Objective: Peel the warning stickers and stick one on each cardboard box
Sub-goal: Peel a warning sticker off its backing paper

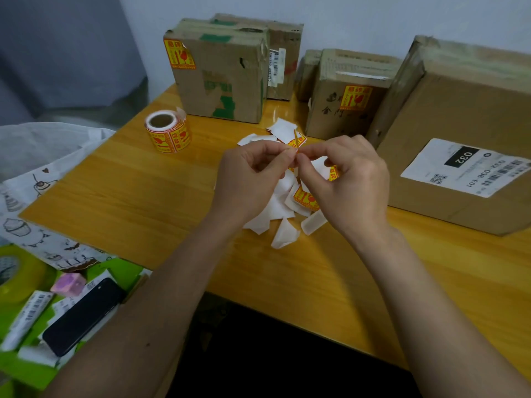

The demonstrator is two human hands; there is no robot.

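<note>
Yellow and red, edge-on to me, the warning sticker [296, 140] is standing up between my two hands, just above the heap of white backing scraps [280, 205] that I am taking as my landmark. My left hand [253, 179] is pinching it from one side with thumb and forefinger, and my right hand [346, 179] is pinching it from the other, the remaining fingers curling loosely. Whether the sticker is already parting from its liner I cannot tell at this angle.

To do this well, I am thinking of rolling the corner between the fingertips until the liner lifts, then pulling slowly and low so the sticker is not curling or folding onto itself, and touching only its edge so the glue stays clean.

Beyond the heap and to its left the sticker roll [168, 133] is standing on the wooden table [129, 191]. Behind the heap, a tall box [224, 79] and a smaller box [342, 101] are each already carrying a sticker. Right of the heap, the large box [459, 116] is showing only a shipping label, so I judge this one is going there.
</note>
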